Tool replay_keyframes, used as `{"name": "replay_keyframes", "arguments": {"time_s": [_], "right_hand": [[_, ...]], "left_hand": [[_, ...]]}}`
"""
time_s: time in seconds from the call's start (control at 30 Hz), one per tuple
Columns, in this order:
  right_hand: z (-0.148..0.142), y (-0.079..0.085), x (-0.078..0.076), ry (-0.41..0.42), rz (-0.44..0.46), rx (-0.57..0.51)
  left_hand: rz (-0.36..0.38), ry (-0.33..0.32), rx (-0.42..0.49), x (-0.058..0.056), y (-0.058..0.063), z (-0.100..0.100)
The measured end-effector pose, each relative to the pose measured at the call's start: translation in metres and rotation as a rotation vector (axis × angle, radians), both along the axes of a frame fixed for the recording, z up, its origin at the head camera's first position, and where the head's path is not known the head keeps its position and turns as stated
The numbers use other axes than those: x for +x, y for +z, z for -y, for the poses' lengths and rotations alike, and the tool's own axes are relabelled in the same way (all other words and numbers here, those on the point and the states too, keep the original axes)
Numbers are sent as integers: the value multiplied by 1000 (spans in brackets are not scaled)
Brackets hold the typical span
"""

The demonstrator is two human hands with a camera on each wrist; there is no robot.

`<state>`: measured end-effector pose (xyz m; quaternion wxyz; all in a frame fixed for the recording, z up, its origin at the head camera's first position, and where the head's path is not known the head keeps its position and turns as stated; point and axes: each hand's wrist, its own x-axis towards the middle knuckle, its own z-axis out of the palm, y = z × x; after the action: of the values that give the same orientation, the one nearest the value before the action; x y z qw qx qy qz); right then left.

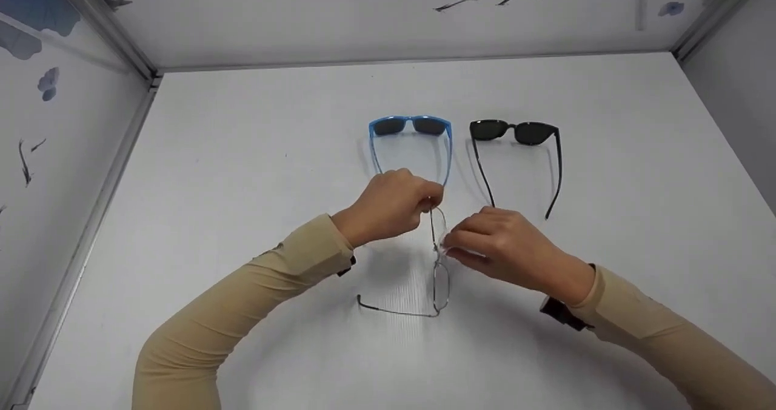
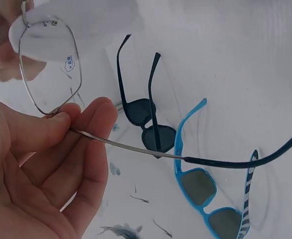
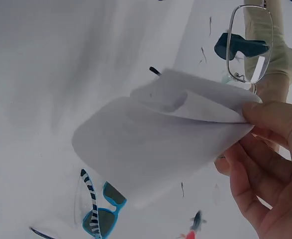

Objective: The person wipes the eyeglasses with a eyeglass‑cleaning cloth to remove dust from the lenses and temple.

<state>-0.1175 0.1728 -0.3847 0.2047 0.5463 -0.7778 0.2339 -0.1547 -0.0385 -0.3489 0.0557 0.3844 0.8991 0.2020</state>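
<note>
My left hand [image 1: 391,207] pinches a pair of thin metal-rimmed eyeglasses [image 1: 442,285] near one hinge, between thumb and fingers. The glasses are turned sideways, temples unfolded to the left. A small blue mark shows on the lens in the left wrist view. My right hand [image 1: 506,246] pinches a thin white cloth [image 3: 155,144], folded over between thumb and fingers. In the left wrist view, the cloth lies behind the lens near the hinge, overlapping it. The other lens stands free of the cloth in the right wrist view.
Blue-framed sunglasses [image 1: 429,125] with striped inner temples lie unfolded on the white table [image 1: 254,131], just beyond my left hand. Black sunglasses [image 1: 533,133], also unfolded, lie to their right. Printed white panels [image 1: 339,22] wall the table at the back and sides.
</note>
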Motion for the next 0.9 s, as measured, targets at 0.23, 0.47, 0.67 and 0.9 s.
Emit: {"name": "replay_keyframes", "arguments": {"time_s": [0.23,0.47,0.67,0.9], "right_hand": [[2,8,-10,-132,-16,7],[5,11,-6,-80,-117,41],[4,6,-4,-80,-151,30],[6,5,-12,-260,-149,-100]], "left_hand": [[-76,-37,-105,3,9,-7],[-159,-36,-133,3,12,-11],[-199,-2,-97,1,15,-7],[-197,18,-161,8,16,-17]]}}
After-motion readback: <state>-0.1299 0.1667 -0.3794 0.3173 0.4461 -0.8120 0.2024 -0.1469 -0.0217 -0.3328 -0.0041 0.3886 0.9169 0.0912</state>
